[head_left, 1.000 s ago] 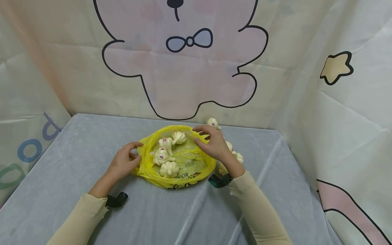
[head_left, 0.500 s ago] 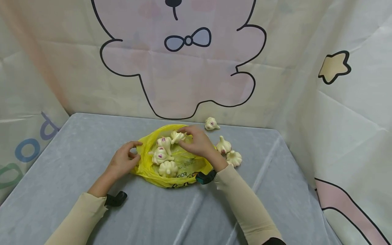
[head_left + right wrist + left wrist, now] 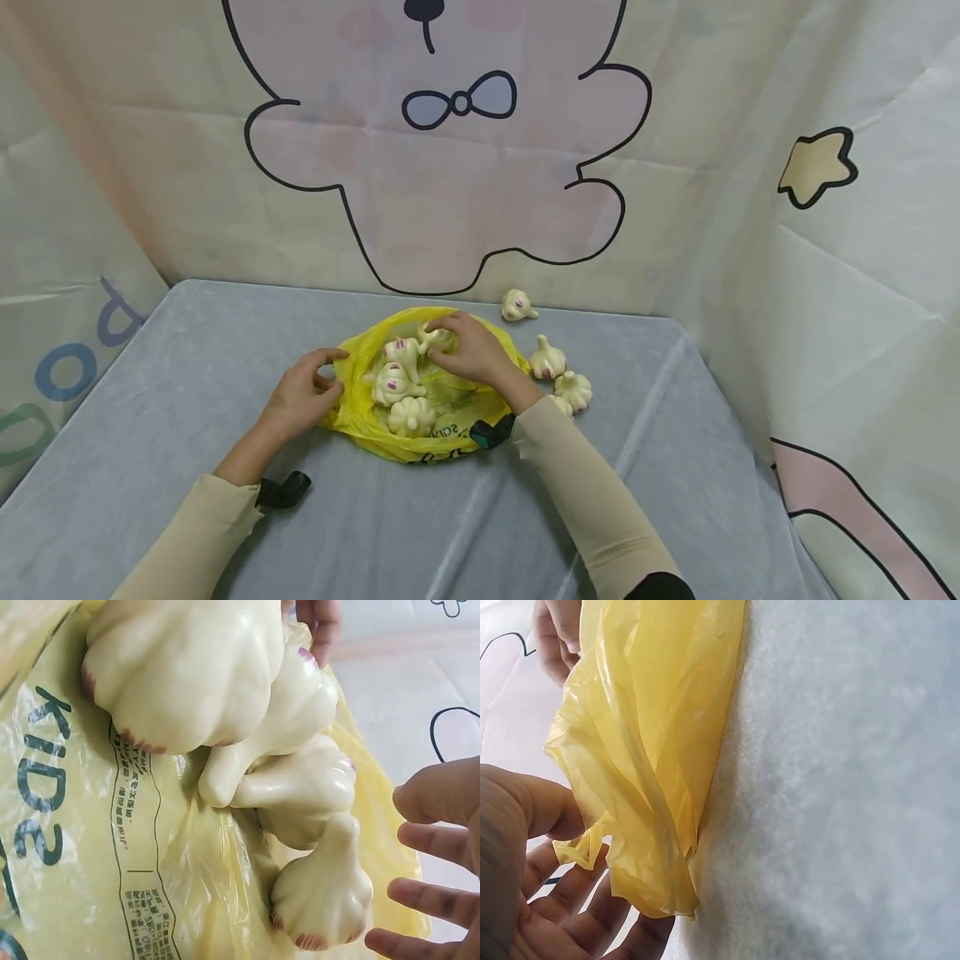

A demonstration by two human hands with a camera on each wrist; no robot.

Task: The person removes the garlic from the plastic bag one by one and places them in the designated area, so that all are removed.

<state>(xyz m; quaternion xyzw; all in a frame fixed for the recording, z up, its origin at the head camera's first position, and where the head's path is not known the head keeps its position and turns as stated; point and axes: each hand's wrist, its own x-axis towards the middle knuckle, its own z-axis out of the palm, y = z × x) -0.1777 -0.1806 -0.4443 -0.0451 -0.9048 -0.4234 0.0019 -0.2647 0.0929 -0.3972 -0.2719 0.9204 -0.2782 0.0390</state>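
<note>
A yellow plastic bag (image 3: pixel 649 750) hangs in thin, glossy folds, its side creased lengthwise. At the lower left, the left hand (image 3: pixel 544 922) pinches the bag's crumpled edge between thumb and fingers — some fingertips disappear behind the film. Part of the right hand (image 3: pixel 555 637) shows beyond the bag, at the upper left. Pale grey cloth (image 3: pixel 847 780) fills the other side — slightly blurred.

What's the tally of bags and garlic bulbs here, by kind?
Yellow bag: 1
Garlic bulbs: 8 (4 in the bag, 4 outside it, one of those partly hidden by the right sleeve)
Total: 9
</note>
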